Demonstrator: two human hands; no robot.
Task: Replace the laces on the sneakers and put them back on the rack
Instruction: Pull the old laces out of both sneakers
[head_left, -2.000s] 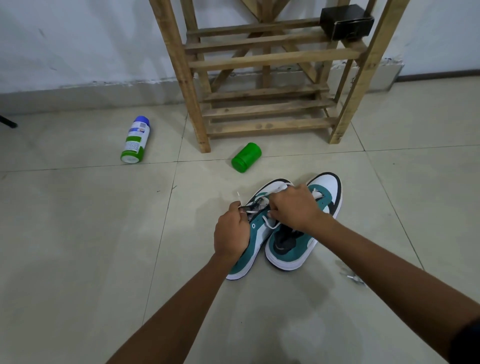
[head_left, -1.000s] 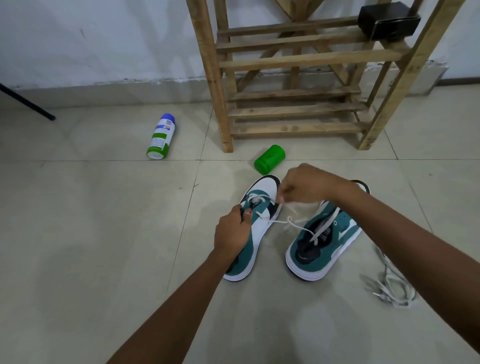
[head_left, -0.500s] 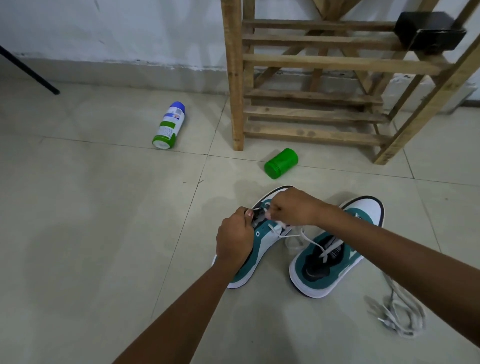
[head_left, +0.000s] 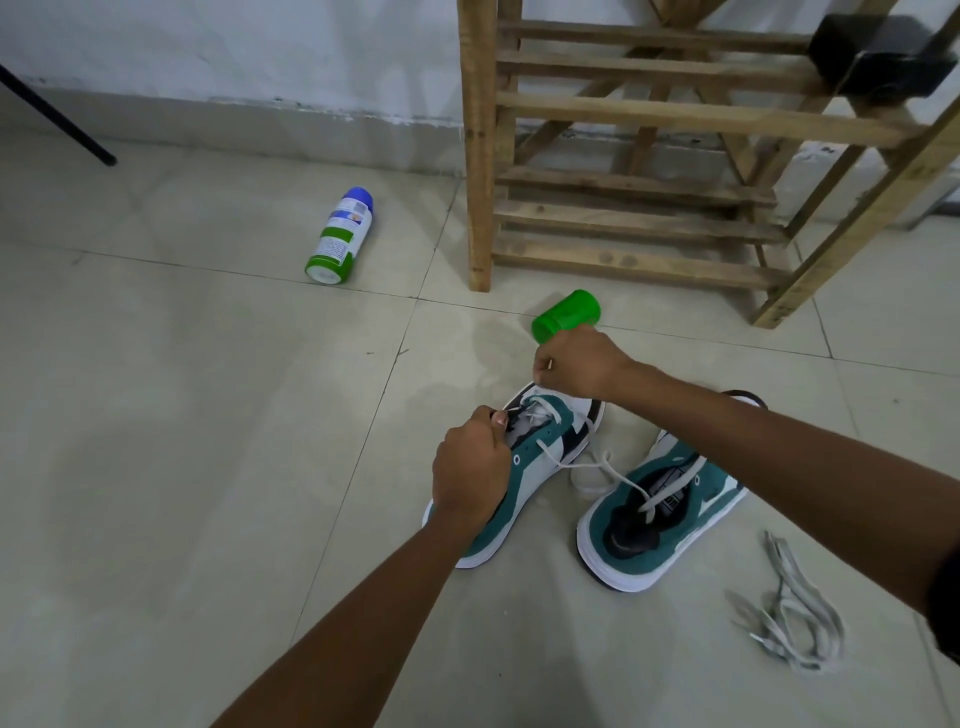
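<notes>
Two teal-and-white sneakers lie on the tiled floor. My left hand grips the left sneaker at its eyelet row, thumb by the tongue. Above the toe of that shoe, my right hand pinches the end of a white lace, which trails from the eyelets across the floor onto the right sneaker. A heap of grey laces lies on the floor to the right. The wooden rack stands behind the shoes.
A green cap lies on its side just beyond my right hand. A spray can lies further left. A black box sits on the rack's upper shelf. A black stand leg crosses the far left.
My right hand has lifted away from the eyelets towards the rack, drawing the white lace out. My left hand stays on the left sneaker. The view has shifted slightly.
</notes>
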